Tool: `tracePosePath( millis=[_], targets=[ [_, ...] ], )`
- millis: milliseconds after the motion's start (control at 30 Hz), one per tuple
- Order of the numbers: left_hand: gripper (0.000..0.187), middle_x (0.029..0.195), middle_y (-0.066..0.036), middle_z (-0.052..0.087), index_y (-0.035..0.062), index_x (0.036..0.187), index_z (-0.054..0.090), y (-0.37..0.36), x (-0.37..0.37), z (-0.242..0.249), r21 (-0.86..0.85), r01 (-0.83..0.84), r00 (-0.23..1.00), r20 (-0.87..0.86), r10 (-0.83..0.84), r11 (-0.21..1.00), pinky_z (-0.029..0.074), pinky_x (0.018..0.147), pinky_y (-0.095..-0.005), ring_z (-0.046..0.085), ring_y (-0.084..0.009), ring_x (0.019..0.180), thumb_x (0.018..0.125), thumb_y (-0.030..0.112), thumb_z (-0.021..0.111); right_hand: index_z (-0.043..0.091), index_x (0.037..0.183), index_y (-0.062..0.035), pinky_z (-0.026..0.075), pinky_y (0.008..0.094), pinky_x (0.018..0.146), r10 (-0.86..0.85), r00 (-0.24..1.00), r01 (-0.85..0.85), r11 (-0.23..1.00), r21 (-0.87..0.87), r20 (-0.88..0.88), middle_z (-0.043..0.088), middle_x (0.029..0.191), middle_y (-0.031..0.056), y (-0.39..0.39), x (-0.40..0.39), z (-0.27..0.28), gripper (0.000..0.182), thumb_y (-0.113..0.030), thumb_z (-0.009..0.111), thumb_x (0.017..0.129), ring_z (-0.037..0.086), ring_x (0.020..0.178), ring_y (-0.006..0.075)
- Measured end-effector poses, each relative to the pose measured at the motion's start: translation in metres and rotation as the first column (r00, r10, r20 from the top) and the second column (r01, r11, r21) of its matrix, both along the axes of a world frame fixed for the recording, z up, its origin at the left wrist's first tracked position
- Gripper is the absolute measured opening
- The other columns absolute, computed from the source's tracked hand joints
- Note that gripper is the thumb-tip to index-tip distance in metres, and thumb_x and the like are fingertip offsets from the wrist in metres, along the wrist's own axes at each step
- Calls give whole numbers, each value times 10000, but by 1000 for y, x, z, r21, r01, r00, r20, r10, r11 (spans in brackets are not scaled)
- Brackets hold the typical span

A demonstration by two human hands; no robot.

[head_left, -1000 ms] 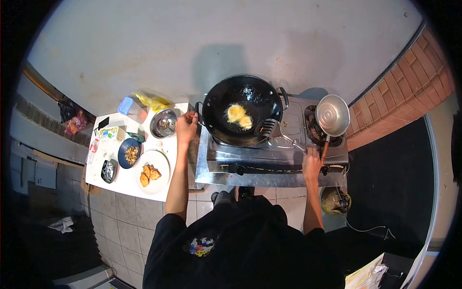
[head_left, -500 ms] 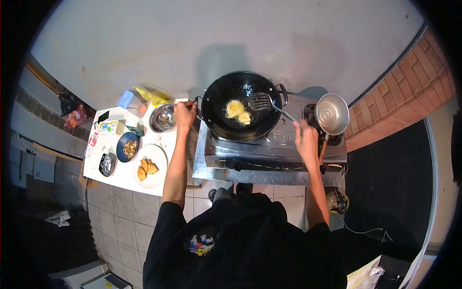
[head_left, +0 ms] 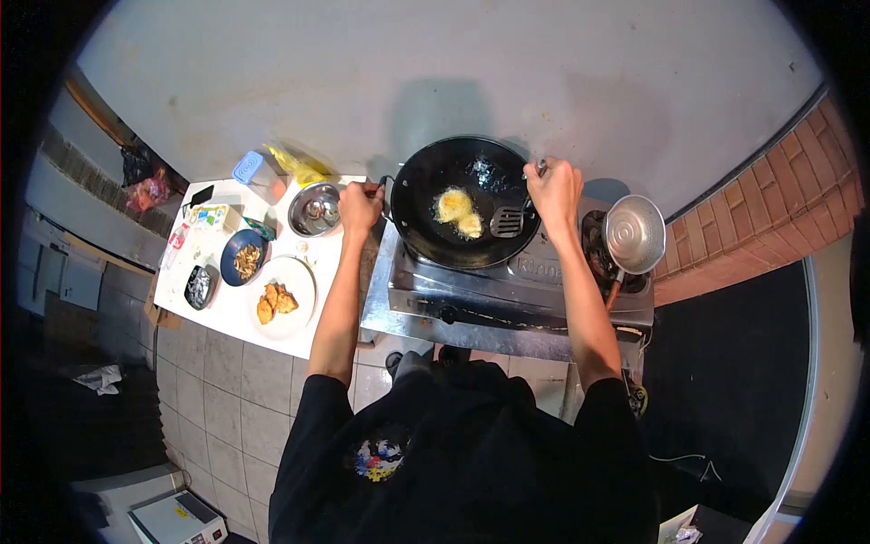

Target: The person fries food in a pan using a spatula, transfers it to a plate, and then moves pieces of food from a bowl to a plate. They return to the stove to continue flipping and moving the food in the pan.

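My left hand (head_left: 360, 205) curled by left handle of black wok (head_left: 435, 238). My right hand (head_left: 554, 189) closed round turner (head_left: 510, 220) handle, at wok's right edge. Turner's flat end in wok, just right of yellow food (head_left: 451, 207). Wok on stove (head_left: 435, 304), right of white bench (head_left: 227, 313).

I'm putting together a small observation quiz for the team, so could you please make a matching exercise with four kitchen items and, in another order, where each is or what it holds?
1. Slotted spatula
2. Saucepan
3. White plate
4. Blue bowl

A. Holds browned fried pieces
B. On the stove, to the right of the wok
C. Holds small brown strips
D. In the right hand, its head inside the wok

Pairs: 1-D, 2-B, 3-A, 4-C
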State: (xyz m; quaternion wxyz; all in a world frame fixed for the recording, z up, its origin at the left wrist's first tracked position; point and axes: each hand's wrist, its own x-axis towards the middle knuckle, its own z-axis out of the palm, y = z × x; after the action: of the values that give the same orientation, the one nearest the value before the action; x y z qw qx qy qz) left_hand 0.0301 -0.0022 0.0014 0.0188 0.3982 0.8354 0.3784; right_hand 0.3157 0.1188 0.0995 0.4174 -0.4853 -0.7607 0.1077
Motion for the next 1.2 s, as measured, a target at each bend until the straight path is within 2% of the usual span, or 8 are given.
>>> tracePosePath(
  millis=[200,300,367,500,600,700,933,1200],
  targets=[
    [194,734,-160,679,54,850,732,2,-4,-7,56,26,999,17,-27,998,531,698,-379,675,-320,719,768,228,711,613,658,51,467,457,602,-5,1000,4,1000,-30,-12,555,636,266,21,-23,-25,232,-157,678,738,593,664,437],
    [179,737,-160,678,50,825,733,2,-4,-6,43,40,999,-24,-40,998,532,683,-384,673,-321,715,762,217,713,600,631,46,453,452,570,34,996,-38,999,-35,-86,545,606,260,26,-29,-38,267,-183,683,742,585,617,435],
    [177,744,-162,678,49,826,732,1,-2,-3,12,29,999,-36,-29,999,532,688,-388,672,-324,718,763,213,714,585,608,35,432,437,539,24,985,-63,972,-225,-172,537,564,238,38,-28,-54,303,-211,689,752,563,565,430],
    [177,755,-165,680,47,824,731,0,-3,0,21,44,997,-66,-43,999,531,691,-392,672,-325,727,763,213,717,570,604,25,412,421,516,-23,970,-55,950,-309,-242,534,531,203,32,-27,-66,342,-244,691,778,568,519,380],
    [177,758,-163,682,48,824,732,1,-5,1,-8,58,996,-69,-59,998,531,693,-397,671,-326,733,764,214,719,579,653,21,414,419,516,41,977,-82,979,-187,-211,551,553,196,16,-26,-58,318,-243,680,798,583,528,362],
    [168,748,-155,683,59,821,736,2,-4,6,-8,75,995,-65,-75,997,530,693,-399,672,-325,734,765,216,720,585,692,25,421,426,527,87,982,-126,962,-244,-167,569,581,201,7,-26,-52,290,-226,665,812,595,565,378],
    [174,766,-145,690,68,834,733,2,-11,2,-33,63,997,-47,-65,997,532,693,-394,675,-315,749,759,225,733,559,684,70,417,462,545,72,993,-87,980,-178,-93,558,590,233,6,-18,-64,315,-199,618,839,587,583,414],
    [248,787,-117,701,48,937,710,3,-15,1,19,81,997,1,-81,996,534,704,-355,691,-249,752,735,184,758,548,658,66,384,430,499,68,990,-90,977,-191,-122,517,564,235,-10,5,-34,321,-188,631,837,561,535,404]
  ],
)
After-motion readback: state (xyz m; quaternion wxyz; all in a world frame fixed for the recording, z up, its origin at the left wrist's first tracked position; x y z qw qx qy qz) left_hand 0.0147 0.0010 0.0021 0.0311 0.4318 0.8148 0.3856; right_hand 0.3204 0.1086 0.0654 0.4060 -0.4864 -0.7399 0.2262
